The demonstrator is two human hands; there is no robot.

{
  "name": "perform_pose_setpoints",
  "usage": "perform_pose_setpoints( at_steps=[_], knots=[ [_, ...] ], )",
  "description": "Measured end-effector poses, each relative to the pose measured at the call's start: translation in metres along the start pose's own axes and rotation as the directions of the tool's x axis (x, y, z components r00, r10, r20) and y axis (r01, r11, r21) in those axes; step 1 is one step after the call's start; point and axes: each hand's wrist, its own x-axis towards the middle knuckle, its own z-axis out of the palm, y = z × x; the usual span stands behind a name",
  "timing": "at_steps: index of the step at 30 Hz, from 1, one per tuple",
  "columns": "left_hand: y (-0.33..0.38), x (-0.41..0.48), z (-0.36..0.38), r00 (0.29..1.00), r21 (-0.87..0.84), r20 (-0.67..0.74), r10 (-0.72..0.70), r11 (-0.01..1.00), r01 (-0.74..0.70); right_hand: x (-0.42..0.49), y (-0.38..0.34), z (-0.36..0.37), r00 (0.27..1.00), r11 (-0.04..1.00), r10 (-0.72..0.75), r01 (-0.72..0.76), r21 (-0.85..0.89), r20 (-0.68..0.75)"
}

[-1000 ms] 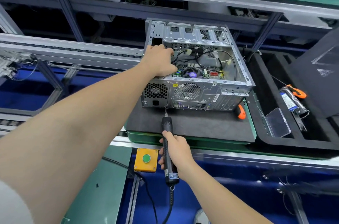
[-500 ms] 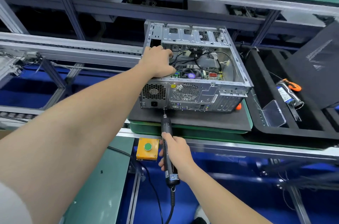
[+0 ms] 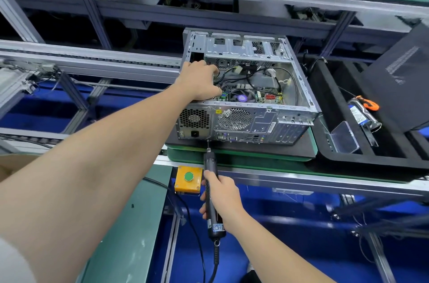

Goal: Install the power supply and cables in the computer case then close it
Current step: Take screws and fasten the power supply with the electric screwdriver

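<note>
Right hand [image 3: 222,199] wrapped around black electric screwdriver [image 3: 212,199]; bit tip meets the lower rear edge of the computer case [image 3: 246,97], beside the power supply [image 3: 193,123]. Left hand [image 3: 199,80] rests palm-down, fingers curled, over the case's near left corner above the power supply; whether it grips anything, cannot tell. Case lies open-side up on a dark mat [image 3: 278,150]. Cables [image 3: 253,73] loop inside. Yellow button box [image 3: 188,179] sits just left of the screwdriver.

Two bare forearms, left hand [image 3: 199,80], right hand [image 3: 224,199], no gloves, white sleeve [image 3: 11,264]
</note>
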Motion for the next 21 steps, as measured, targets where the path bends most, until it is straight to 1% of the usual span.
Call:
perform_pose_setpoints(
  at_steps=[4,15,21],
  knots=[
    [0.001,-0.007,0.001,1.000,-0.003,-0.004,0.002,1.000,-0.002,-0.004,0.008,0.002,1.000,0.999,-0.031,0.031,-0.015,-0.002],
    [0.005,-0.026,0.001,1.000,0.003,-0.021,0.017,1.000,-0.017,-0.016,0.022,0.008,1.000,0.999,0.005,-0.005,0.045,0.004],
    [0.007,-0.031,0.000,1.000,0.006,-0.021,0.015,1.000,-0.014,-0.019,0.028,0.006,1.000,0.999,-0.005,0.004,0.035,0.003]
  ],
)
